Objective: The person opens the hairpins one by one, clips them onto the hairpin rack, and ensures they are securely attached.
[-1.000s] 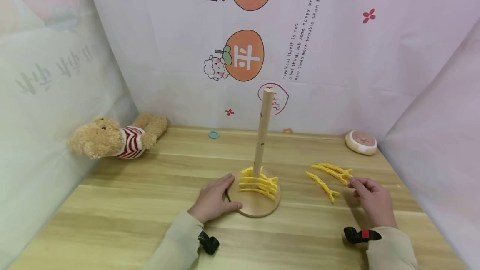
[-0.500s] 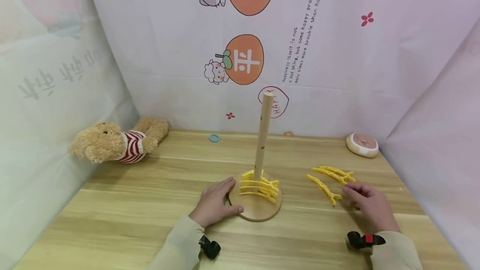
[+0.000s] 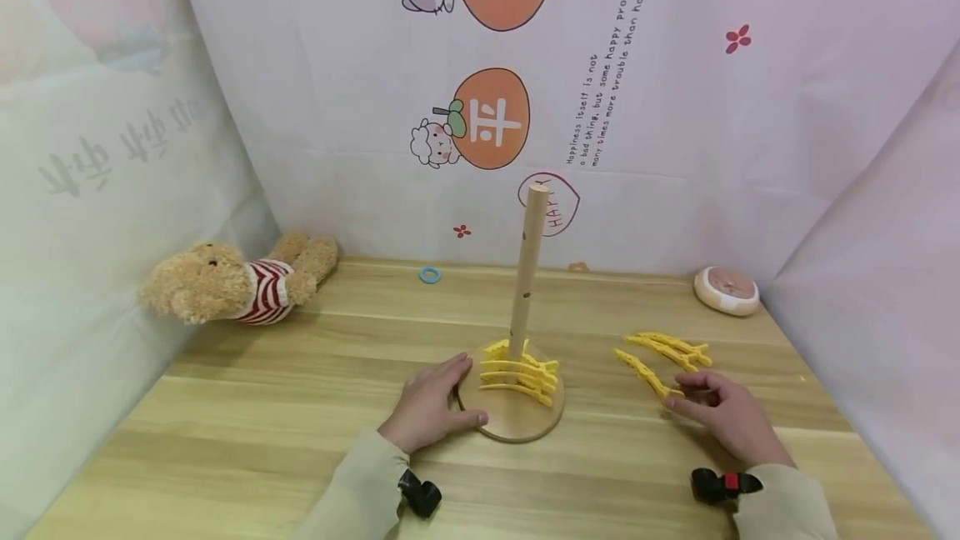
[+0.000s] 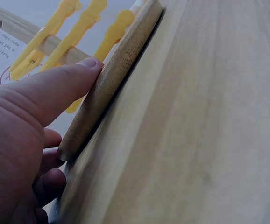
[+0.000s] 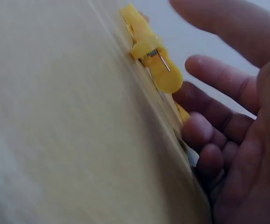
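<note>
My left hand (image 3: 431,402) holds the round base (image 3: 513,423) of a wooden stand by its left edge, thumb at the front and fingers farther back. The left wrist view shows the thumb (image 4: 74,81) against the base's rim. Several yellow hair clips (image 3: 517,377) sit low around the upright post (image 3: 528,273). My right hand (image 3: 731,419) is at the handle end of a loose yellow hair clip (image 3: 641,369) on the table. In the right wrist view, thumb and forefinger are spread apart near that clip (image 5: 149,46), gripping nothing.
More loose yellow clips (image 3: 667,347) lie just behind the right hand. A teddy bear (image 3: 240,282) lies at the back left, a blue ring (image 3: 430,275) near the back edge, and a round white-and-pink object (image 3: 726,290) at the back right. Printed cloth walls surround the table (image 3: 300,407).
My right hand has shifted left from the rear clips to the front loose clip, its thumb and forefinger parting. The left hand keeps its place at the base.
</note>
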Demonstrator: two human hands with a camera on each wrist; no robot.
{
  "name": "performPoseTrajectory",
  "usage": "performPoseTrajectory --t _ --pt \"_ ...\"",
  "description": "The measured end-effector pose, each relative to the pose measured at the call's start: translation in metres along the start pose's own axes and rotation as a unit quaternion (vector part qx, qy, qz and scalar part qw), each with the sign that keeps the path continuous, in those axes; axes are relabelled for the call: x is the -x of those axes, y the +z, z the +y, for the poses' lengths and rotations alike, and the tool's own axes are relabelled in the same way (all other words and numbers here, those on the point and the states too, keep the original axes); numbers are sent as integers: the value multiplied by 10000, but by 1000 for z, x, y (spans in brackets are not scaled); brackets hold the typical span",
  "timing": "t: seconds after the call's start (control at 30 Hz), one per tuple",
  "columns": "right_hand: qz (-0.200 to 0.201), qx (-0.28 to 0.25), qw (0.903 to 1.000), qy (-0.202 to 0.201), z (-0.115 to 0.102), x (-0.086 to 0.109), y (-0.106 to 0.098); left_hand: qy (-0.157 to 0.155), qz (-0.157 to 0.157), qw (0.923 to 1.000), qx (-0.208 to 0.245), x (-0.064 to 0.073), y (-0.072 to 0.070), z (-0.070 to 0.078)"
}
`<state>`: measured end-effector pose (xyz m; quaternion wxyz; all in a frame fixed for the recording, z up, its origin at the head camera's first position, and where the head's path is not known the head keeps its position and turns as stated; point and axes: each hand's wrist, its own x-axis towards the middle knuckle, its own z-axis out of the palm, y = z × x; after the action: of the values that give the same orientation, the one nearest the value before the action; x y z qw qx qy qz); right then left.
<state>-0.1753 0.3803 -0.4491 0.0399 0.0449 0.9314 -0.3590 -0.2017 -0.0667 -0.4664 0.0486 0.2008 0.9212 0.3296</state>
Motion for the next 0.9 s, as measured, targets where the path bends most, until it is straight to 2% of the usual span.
performPoseTrajectory --t 0.23,0.43,0.5,0.6,0.77,0.9 --pt "-146 131 9998 60 -2 5 -1 30 -56 10000 57 0 0 2" --pt "-55 332 9994 52 -6 2 -6 43 29 10000 6 -1 -3 4" --pt "204 230 9995 71 -6 2 -6 24 21 10000 17 -1 -2 5" --pt "783 -285 9964 145 -5 4 -2 16 -33 10000 31 0 -1 5" --pt "1797 -1199 9761 225 -15 3 11 5 -61 10000 4 1 0 4" --pt "2182 -1581 9630 74 -33 -2 21 4 -4 10000 -29 0 -1 1"
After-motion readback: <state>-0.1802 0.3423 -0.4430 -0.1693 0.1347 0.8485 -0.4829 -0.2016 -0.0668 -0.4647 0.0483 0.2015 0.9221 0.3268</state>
